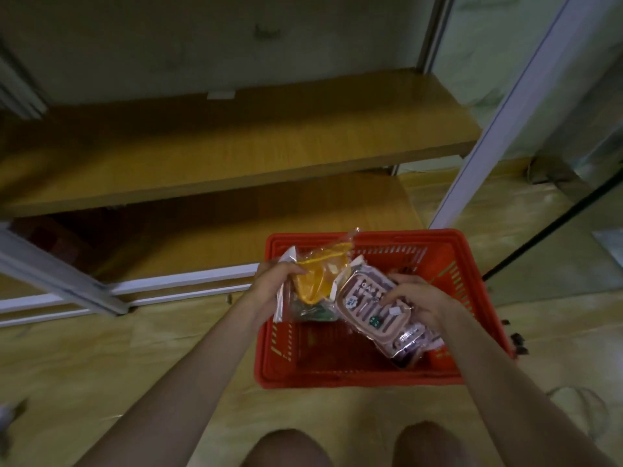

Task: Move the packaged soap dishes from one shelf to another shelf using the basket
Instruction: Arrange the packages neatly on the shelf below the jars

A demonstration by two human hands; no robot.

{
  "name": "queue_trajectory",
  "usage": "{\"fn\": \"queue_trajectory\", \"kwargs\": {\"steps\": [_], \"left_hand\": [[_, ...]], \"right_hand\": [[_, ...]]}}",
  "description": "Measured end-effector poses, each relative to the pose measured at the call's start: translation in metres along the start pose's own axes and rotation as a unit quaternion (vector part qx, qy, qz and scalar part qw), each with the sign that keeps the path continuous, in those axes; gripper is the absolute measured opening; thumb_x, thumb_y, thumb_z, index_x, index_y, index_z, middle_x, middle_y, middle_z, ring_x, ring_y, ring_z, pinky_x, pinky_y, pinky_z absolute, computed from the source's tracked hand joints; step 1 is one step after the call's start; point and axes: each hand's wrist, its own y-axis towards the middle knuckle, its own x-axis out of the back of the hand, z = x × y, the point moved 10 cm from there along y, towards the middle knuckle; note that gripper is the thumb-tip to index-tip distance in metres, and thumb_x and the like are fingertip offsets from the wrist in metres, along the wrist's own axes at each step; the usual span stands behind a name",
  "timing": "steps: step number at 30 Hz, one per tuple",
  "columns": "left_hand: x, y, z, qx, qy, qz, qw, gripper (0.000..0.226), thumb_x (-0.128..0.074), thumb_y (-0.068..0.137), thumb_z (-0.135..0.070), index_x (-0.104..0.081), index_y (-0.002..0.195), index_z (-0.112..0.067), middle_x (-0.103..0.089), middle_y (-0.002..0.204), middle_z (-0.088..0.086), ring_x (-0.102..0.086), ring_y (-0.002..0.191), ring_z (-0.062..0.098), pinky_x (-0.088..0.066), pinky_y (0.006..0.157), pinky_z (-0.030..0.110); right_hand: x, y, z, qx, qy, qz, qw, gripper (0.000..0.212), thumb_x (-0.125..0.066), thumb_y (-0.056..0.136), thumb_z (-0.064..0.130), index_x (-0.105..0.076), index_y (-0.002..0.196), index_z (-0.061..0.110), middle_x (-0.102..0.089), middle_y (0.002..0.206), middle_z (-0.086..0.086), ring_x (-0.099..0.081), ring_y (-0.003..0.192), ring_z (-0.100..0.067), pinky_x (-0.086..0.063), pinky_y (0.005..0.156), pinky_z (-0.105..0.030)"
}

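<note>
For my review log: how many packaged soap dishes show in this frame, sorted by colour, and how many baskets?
Orange soap dish, in the left hand: 1
Green soap dish, partly hidden under the orange one: 1
Pink soap dish, in the right hand: 1
Red basket: 1
Total: 4 things, 3 of them soap dishes. More may lie hidden under the packs.

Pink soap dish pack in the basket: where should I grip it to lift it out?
Take the pink soap dish pack across its long edges near the middle, from above, as the right hand does; it lies tilted, face up, against the red basket.
</note>
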Motion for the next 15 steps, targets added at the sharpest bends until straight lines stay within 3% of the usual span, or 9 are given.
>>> {"fn": "queue_trajectory", "kwargs": {"steps": [3, 5, 7, 9, 11, 13, 15], "left_hand": [[0.004, -0.045, -0.047, 0.029, -0.044, 0.029, 0.998, 0.047, -0.079, 0.072, -0.009, -0.065, 0.117, -0.001, -0.070, 0.108, 0.027, -0.070, 0.078, 0.032, -0.058, 0.070, 0.039], [-0.001, -0.089, -0.088, 0.036, -0.068, 0.069, 0.995, 0.030, -0.072, 0.085, -0.012, -0.067, 0.114, -0.009, -0.074, 0.096, 0.017, -0.071, 0.074, 0.027, -0.059, 0.063, 0.034], [-0.001, -0.129, -0.126, 0.042, -0.084, 0.092, 0.991, 0.020, -0.068, 0.090, -0.015, -0.067, 0.111, -0.014, -0.075, 0.089, 0.011, -0.072, 0.070, 0.023, -0.059, 0.061, 0.032], [0.001, -0.170, -0.167, 0.038, -0.101, 0.106, 0.989, 0.031, -0.071, 0.087, -0.021, -0.066, 0.118, -0.015, -0.075, 0.101, 0.013, -0.072, 0.085, 0.027, -0.060, 0.083, 0.044], [0.005, -0.211, -0.209, 0.035, -0.108, 0.111, 0.987, 0.042, -0.072, 0.086, -0.024, -0.063, 0.126, -0.014, -0.074, 0.110, 0.016, -0.069, 0.098, 0.032, -0.047, 0.105, 0.056], [0.010, -0.250, -0.247, 0.041, -0.102, 0.114, 0.987, 0.044, -0.072, 0.085, -0.021, -0.062, 0.127, -0.014, -0.074, 0.108, 0.016, -0.069, 0.099, 0.033, -0.044, 0.107, 0.058], [0.017, -0.290, -0.284, 0.044, -0.096, 0.109, 0.988, 0.050, -0.077, 0.083, -0.013, -0.059, 0.130, -0.013, -0.074, 0.112, 0.018, -0.070, 0.103, 0.035, -0.052, 0.098, 0.056]], "right_hand": [[-0.005, -0.047, 0.052, 0.018, 0.066, 0.026, 0.997, 0.046, -0.072, 0.075, -0.009, -0.069, 0.119, 0.003, -0.070, 0.118, -0.026, -0.070, 0.106, -0.042, -0.057, 0.091, -0.053], [-0.012, -0.083, 0.094, 0.030, 0.087, 0.045, 0.995, 0.052, -0.077, 0.073, -0.004, -0.069, 0.123, 0.007, -0.069, 0.121, -0.024, -0.067, 0.112, -0.042, -0.050, 0.101, -0.056], [-0.017, -0.123, 0.134, 0.035, 0.098, 0.037, 0.994, 0.052, -0.083, 0.069, -0.002, -0.069, 0.119, 0.007, -0.071, 0.119, -0.021, -0.069, 0.108, -0.037, -0.054, 0.096, -0.051], [-0.020, -0.161, 0.170, 0.030, 0.111, 0.017, 0.993, 0.070, -0.096, 0.052, 0.004, -0.066, 0.115, 0.005, -0.071, 0.121, -0.019, -0.069, 0.109, -0.035, -0.055, 0.095, -0.051], [-0.030, -0.204, 0.208, 0.034, 0.119, 0.020, 0.992, 0.088, -0.101, 0.044, 0.008, -0.064, 0.124, 0.003, -0.071, 0.122, -0.018, -0.068, 0.112, -0.036, -0.054, 0.098, -0.054], [-0.044, -0.250, 0.246, 0.037, 0.114, 0.032, 0.992, 0.082, -0.097, 0.053, 0.006, -0.063, 0.128, 0.004, -0.071, 0.121, -0.018, -0.069, 0.111, -0.037, -0.052, 0.099, -0.055], [-0.057, -0.294, 0.281, 0.046, 0.119, 0.040, 0.991, 0.070, -0.090, 0.063, 0.005, -0.064, 0.128, 0.006, -0.072, 0.120, -0.018, -0.069, 0.111, -0.037, -0.050, 0.102, -0.055]]}}
